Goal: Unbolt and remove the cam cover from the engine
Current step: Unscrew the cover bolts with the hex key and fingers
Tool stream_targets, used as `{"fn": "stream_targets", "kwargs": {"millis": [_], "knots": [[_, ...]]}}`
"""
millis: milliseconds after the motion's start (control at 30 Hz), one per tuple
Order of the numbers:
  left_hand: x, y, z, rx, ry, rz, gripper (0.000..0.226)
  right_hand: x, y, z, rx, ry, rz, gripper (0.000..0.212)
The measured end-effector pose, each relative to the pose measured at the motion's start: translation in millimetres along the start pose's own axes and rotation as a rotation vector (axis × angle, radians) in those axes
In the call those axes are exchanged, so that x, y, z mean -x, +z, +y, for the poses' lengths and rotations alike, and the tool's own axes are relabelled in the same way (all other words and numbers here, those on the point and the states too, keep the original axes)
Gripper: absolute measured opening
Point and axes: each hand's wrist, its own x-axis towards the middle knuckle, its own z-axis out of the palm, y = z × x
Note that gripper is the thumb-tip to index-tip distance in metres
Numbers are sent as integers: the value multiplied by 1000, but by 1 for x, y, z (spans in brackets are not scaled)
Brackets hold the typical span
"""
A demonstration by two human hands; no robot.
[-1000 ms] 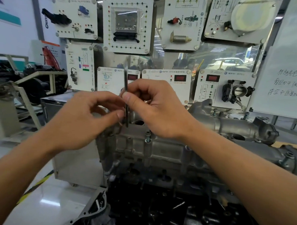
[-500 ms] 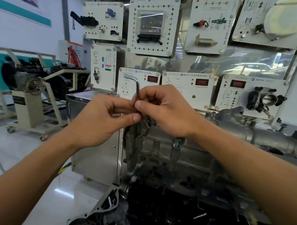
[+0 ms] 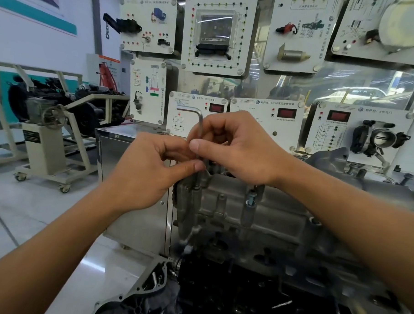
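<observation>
A grey cast-metal cam cover (image 3: 258, 213) tops the engine in front of me. An L-shaped hex key (image 3: 200, 120) stands upright over the cover's left end, its short arm pointing left, its lower tip hidden in a bolt hole behind my fingers. My left hand (image 3: 151, 168) pinches the shaft low with thumb and fingertips. My right hand (image 3: 235, 146) grips the shaft just above, thumb pressed across it. A loosened bolt (image 3: 251, 199) sticks up from the cover's front edge.
A board of white sensor training panels (image 3: 218, 34) rises close behind the engine. A steel cabinet (image 3: 133, 201) stands at the left. Another engine on a wheeled stand (image 3: 48, 131) sits farther left. A throttle body (image 3: 380, 138) is mounted at the right.
The hex key has turned, so its short arm now points left. My view has swung left, shifting the engine rightward. Both hands keep their grip on the shaft.
</observation>
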Motion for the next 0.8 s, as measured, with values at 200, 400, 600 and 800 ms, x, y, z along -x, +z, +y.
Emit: {"fn": "stream_targets", "kwargs": {"millis": [200, 400, 600, 800], "knots": [[-3, 9, -2, -45, -5, 104, 21, -3, 2, 6, -123, -6, 175, 15], [-2, 19, -7, -58, 30, 175, 26, -1, 3, 12, -225, 22, 181, 24], [0, 26, -13, -7, 47, 246, 20, 1, 2, 15, -242, 88, 183, 22], [-2, 21, -15, 34, 78, 143, 21, 3, 2, 16, -188, 79, 159, 32]]}}
